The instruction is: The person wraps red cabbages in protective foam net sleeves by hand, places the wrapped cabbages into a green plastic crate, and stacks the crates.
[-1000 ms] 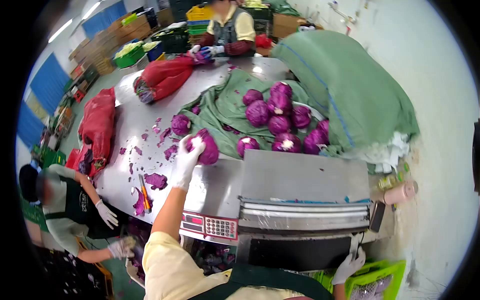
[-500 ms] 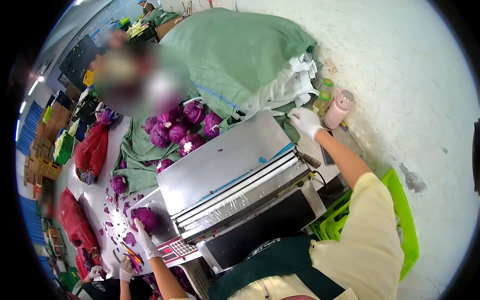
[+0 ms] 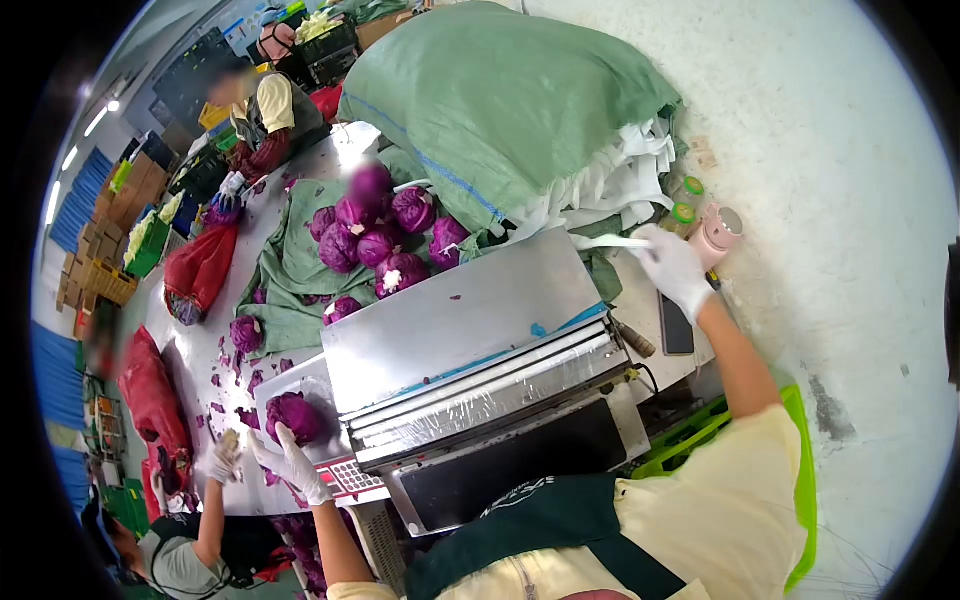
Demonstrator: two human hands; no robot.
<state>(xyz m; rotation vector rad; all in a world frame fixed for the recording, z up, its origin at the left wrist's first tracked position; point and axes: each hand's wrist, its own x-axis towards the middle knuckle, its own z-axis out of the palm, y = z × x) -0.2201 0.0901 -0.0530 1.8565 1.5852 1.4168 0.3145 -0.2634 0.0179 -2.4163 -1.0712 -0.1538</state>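
Observation:
A purple cabbage (image 3: 297,418) rests on the metal plate of a weighing scale (image 3: 350,478) with a red-edged keypad. My left hand (image 3: 298,470), in a white glove, reaches up against the cabbage's near side with fingers outstretched and apart. My gloved right hand (image 3: 676,272) pinches one end of a white strip (image 3: 612,242), which stretches left towards the back edge of the wrapping machine (image 3: 470,320). More white strips (image 3: 605,180) hang in a bundle out of the big green sack (image 3: 490,100) just beyond that hand.
Several purple cabbages (image 3: 376,246) lie on green cloth behind the machine. A pink bottle (image 3: 716,238), small jars (image 3: 682,215) and a phone (image 3: 676,325) are at my right. Co-workers stand at the far side (image 3: 275,110) and lower left (image 3: 185,560). Red sacks (image 3: 200,270) lie along the left.
My right hand has drawn back from the bundle towards the right, now with a white strip in it. My left hand stays by the cabbage. The lower-left co-worker's hand has moved up.

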